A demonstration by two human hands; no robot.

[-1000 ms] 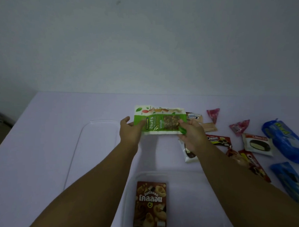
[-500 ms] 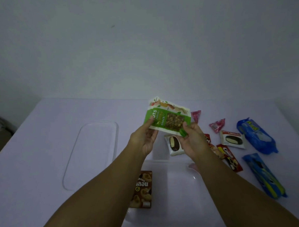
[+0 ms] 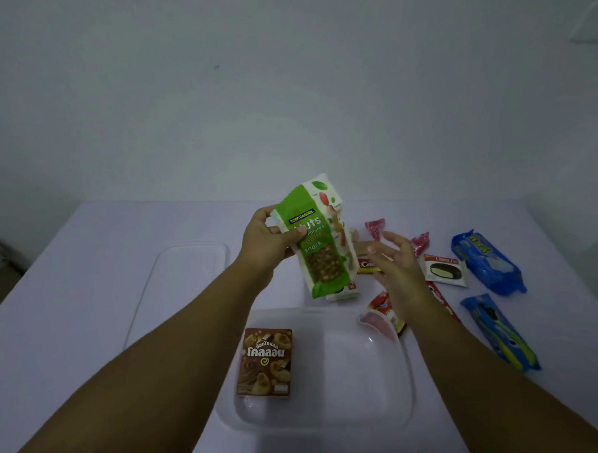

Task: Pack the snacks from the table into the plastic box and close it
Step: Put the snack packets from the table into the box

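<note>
My left hand (image 3: 265,243) grips a green and white bag of nuts (image 3: 320,239) near its top and holds it upright above the far rim of the clear plastic box (image 3: 404,365). A brown snack box (image 3: 265,362) lies in the left part of that box. My right hand (image 3: 393,260) hovers just right of the bag with fingers spread and holds nothing. The clear lid (image 3: 186,265) lies flat on the table to the left.
More snacks lie on the white table (image 3: 71,304) to the right: two pink candies (image 3: 420,243), a chocolate pie pack (image 3: 445,271), red wrappers (image 3: 385,306), and two blue packets (image 3: 486,262) (image 3: 499,332). A white wall stands behind the table.
My right hand let go of the nuts bag and opened. My left hand turned the bag from sideways to upright.
</note>
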